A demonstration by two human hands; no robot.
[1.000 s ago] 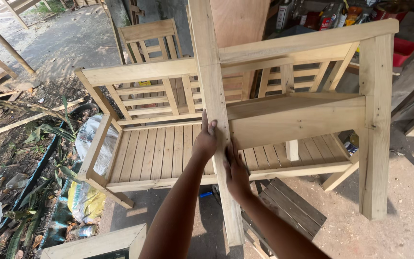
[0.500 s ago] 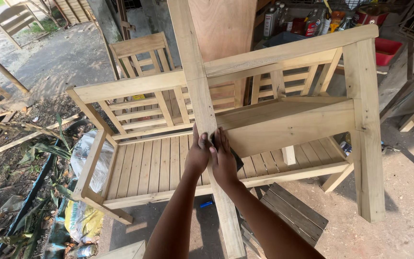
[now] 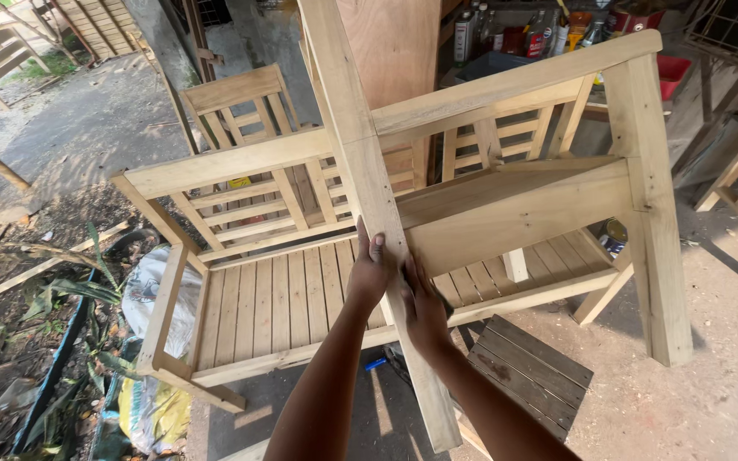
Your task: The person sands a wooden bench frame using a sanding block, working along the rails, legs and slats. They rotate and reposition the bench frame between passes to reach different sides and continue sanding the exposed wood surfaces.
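Plainly stiff and heavy: a bare wooden frame, upturned, with thick square posts joined by a broad rail, resting over a slatted bench. Probably solid enough not to flex, yet awkward and top-heavy, likely to swing if gripped at one point only. Rough-sawn by the look of it, so not slippery, though perhaps splintery along the edges.

Held by the near post, which slants up from bottom centre toward the top edge of view. Left hand pressed flat against the post's left face, fingers pointing up and lying close together. Right hand just beside and slightly lower, wrapped on the post's right edge, touching or nearly touching the left. Both closed on the post, one from either side, just below where the broad rail meets it. A sensible place to grip: close to the joint, where the weight gathers; the far post, well off to the right, would give a second hold for better control.

Beyond the hands, a second slatted chair behind the bench. Below and right of the right hand, a dark slatted panel on the sandy ground. Left of the left hand, white sacks and leafy debris. Far ahead, bottles on a shelf.
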